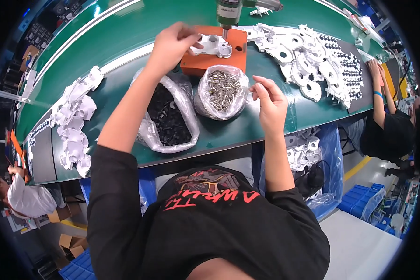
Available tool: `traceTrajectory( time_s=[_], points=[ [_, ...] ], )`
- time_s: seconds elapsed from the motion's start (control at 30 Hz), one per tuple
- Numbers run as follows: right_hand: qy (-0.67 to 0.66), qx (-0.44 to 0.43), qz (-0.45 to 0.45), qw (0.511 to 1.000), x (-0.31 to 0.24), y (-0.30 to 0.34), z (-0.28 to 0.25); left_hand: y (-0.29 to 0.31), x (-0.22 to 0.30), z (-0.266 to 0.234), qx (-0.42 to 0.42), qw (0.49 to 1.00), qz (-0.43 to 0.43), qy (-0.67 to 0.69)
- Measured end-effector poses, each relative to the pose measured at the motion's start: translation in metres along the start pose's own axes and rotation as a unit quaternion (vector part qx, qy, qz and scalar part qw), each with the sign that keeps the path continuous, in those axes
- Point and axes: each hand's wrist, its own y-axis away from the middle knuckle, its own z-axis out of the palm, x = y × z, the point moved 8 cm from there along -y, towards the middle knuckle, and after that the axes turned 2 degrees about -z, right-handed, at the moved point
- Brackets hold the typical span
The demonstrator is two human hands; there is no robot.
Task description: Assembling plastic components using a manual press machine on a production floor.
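Note:
A white plastic housing part point(211, 45) lies on an orange fixture block point(198, 64), under the tip of a power screwdriver point(228, 14). My left hand point(172, 44) reaches over the part's left end, its bent fingers apart; whether the fingertips touch the part is unclear. My right hand point(271, 100) is just right of a clear bag of screws point(222, 91). Its thumb and fingers are pinched together, and what they hold, if anything, is too small to make out. Left of the screws stands another bag with small black parts point(165, 116).
White plastic parts point(308, 60) spread over the bench's right side, with rows of small dark pieces point(350, 70) beyond. More white parts point(74, 123) lie at left. Below the bench edge sits a blue-lined bin point(329, 154). People work at both far ends.

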Motion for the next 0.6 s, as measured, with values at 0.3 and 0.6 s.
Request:
traceTrajectory(
  time_s=[0.3, 0.6],
  points=[
    [0.093, 0.016, -0.005, 0.996, -0.004, -0.001, -0.023, -0.106, -0.046, 0.038, -0.130, 0.975, -0.006, -0.178],
    [0.030, 0.043, 0.017, 0.999, 0.004, -0.013, -0.032, -0.095, -0.036, 0.070, -0.270, 0.925, -0.100, -0.249]
  ],
)
